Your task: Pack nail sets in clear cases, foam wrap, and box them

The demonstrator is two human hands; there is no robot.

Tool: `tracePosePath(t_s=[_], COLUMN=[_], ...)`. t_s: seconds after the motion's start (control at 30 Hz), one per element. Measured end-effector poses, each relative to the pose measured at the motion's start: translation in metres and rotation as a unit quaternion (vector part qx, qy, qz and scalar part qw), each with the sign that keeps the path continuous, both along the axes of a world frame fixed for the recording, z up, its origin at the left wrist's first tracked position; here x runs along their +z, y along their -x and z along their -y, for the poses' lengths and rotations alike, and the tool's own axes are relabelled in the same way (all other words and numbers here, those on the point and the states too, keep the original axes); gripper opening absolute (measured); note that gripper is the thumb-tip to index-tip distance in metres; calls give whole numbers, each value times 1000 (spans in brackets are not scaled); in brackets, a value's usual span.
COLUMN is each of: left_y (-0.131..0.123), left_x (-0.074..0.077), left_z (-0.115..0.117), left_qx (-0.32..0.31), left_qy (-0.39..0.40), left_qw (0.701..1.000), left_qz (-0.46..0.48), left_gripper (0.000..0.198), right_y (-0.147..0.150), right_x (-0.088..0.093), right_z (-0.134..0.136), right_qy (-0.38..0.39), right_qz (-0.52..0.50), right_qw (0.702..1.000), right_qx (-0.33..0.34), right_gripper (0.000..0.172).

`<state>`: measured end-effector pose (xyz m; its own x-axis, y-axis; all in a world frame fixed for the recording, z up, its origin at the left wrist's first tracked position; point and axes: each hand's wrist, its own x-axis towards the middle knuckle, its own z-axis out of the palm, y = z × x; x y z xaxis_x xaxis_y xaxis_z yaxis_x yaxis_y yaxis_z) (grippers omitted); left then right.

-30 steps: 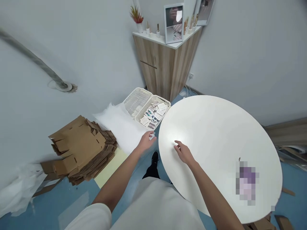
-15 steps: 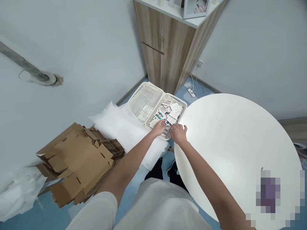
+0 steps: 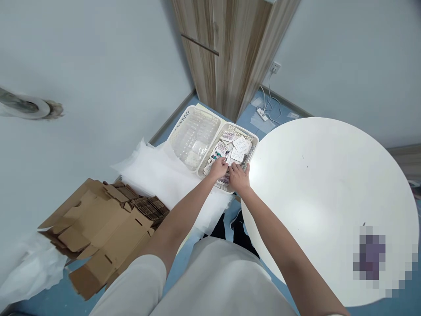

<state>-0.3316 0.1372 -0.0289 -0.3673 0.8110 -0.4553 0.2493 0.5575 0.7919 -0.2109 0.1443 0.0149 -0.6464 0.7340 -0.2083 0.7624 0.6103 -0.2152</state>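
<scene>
Both my hands are over a white plastic basket (image 3: 255,139) full of small cards, several of them carrying rows of what look like false nails. My left hand (image 3: 219,168) reaches in at the near left side, fingers bent together. Whatever it pinches is hidden by the fingers. Beside it, my right hand (image 3: 239,177) rests over the cards near the basket's right edge, fingers stretched with the thumb apart. The fingertips of the two hands nearly meet. White cards with print (image 3: 241,144) lie on top of the pile, beyond my hands. Teal nails show on a card (image 3: 217,153) beside my left fingers.
A second white basket (image 3: 174,131) holding clear plastic packs adjoins on the left. White foam sheets (image 3: 161,171) and flattened cardboard boxes (image 3: 98,219) lie left. A round white table (image 3: 329,175) stands right. Behind are a wooden cabinet (image 3: 226,52) and a power strip (image 3: 262,114).
My view has tilted downward. My right hand has come down and left onto the cards, closer to my left hand. The card between my fingers earlier is now covered.
</scene>
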Motion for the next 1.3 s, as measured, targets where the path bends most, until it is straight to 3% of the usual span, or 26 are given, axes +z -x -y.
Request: tracePosePath(t_s=[0.2, 0.33, 0.53, 0.73, 0.9, 1.13, 1.3], left_y=[16, 25, 31, 30, 11, -39, -86], left_x=[10, 14, 24, 50, 72, 95, 107], left_z=[4, 12, 31, 49, 61, 80, 95], left_qx=[-34, -24, 10, 37, 29, -42, -94], left_qy=[7, 0, -11, -82, -114, -131, -81], left_qw=[996, 997, 998, 996, 981, 971, 966], left_qz=[-87, -77, -57, 24, 151, 198, 226], left_gripper=[17, 14, 17, 22, 26, 24, 24], right_y=[1, -1, -3, -7, -32, -87, -139], right_x=[4, 4, 9, 28, 42, 54, 69], right_z=[2, 3, 9, 28, 48, 75, 82], right_qy=[26, 37, 38, 49, 116, 193, 224], right_qz=[-30, -58, -108, -171, -304, -410, -462], right_qw=[998, 996, 993, 980, 927, 836, 784], right_qx=[47, 48, -5, -84, -185, -309, -350], right_gripper=[43, 42, 34, 32, 40, 43, 42])
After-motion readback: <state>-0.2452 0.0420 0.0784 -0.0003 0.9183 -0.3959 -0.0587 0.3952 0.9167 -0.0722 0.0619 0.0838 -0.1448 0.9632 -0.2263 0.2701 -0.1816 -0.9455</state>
